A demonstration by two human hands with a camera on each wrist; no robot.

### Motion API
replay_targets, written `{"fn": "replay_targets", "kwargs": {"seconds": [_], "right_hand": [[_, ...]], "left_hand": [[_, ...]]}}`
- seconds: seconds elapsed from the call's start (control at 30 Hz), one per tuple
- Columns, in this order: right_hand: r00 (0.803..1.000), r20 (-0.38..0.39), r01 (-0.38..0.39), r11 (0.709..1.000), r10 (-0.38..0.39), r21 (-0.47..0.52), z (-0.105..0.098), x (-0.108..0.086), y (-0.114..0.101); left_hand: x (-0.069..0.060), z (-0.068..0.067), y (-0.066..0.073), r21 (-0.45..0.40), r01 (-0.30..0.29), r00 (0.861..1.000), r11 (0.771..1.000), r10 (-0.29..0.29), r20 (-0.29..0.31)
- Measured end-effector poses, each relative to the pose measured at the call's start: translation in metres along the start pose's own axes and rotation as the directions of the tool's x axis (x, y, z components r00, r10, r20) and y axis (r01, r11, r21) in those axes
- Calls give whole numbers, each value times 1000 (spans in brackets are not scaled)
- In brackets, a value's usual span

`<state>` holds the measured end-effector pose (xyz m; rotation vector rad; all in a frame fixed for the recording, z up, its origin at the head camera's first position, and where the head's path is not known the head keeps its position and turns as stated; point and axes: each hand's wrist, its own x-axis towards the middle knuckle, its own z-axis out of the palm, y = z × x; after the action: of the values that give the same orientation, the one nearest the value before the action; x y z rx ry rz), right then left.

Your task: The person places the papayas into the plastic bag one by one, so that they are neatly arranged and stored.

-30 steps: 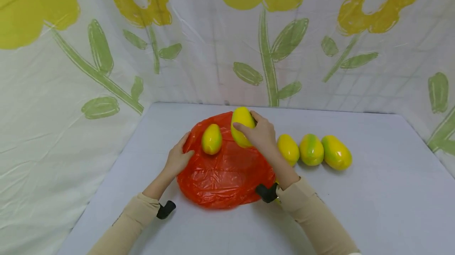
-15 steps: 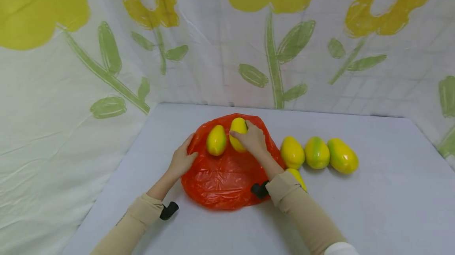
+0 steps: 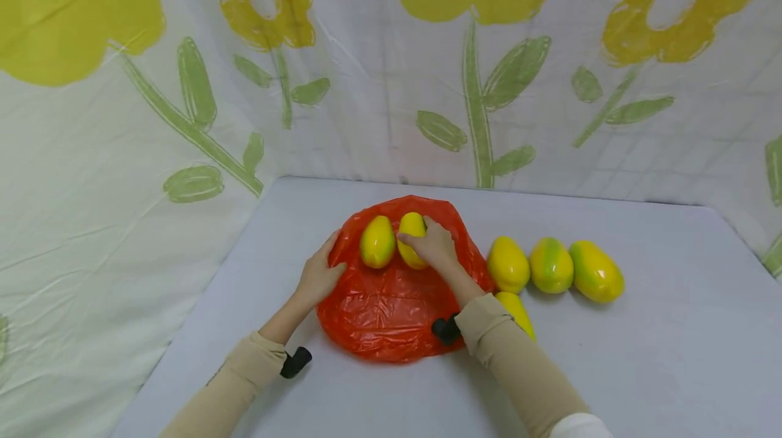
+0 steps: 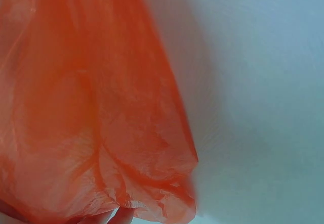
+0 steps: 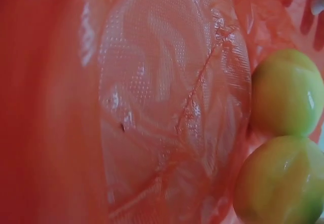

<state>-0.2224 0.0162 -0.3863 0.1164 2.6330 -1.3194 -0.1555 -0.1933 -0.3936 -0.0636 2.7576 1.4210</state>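
Observation:
A red plastic bag (image 3: 385, 316) lies spread open on the table, its rim forming a rough ring. Inside it rests a yellow-green mango (image 3: 377, 242), and just to its right is a second mango (image 3: 412, 226). My right hand (image 3: 436, 246) holds that second mango, thumb on the near side and fingers round the far side. My left hand (image 3: 320, 277) grips the bag's left rim, thumb inside and fingers outside. In the right wrist view the two mangoes touch or nearly touch, and fingers show faintly through the red plastic (image 5: 172, 107).
Three mangoes stand in a row right of the bag: one (image 3: 508, 264) beside it, a green-striped one (image 3: 552, 265) and the outermost (image 3: 597, 271). Another mango (image 3: 514, 312) is partly hidden by my right sleeve. A flower-printed cloth (image 3: 366, 119) hangs behind the table (image 3: 660, 370).
My right hand has lowered the second mango into the bag, beside the first one. My left hand stays on the rim. The head view has shifted slightly to the left.

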Motion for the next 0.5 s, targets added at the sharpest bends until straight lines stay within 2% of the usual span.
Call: {"fn": "replay_targets", "kwargs": {"seconds": [0.27, 0.5], "right_hand": [[1000, -24, -6, 999, 7, 51, 6, 7, -1], [1000, -18, 8, 999, -7, 41, 13, 8, 3]], "left_hand": [[3, 0, 2, -15, -6, 1000, 1000, 6, -7], [-1, 1, 0, -12, -5, 1000, 1000, 4, -18]]}}
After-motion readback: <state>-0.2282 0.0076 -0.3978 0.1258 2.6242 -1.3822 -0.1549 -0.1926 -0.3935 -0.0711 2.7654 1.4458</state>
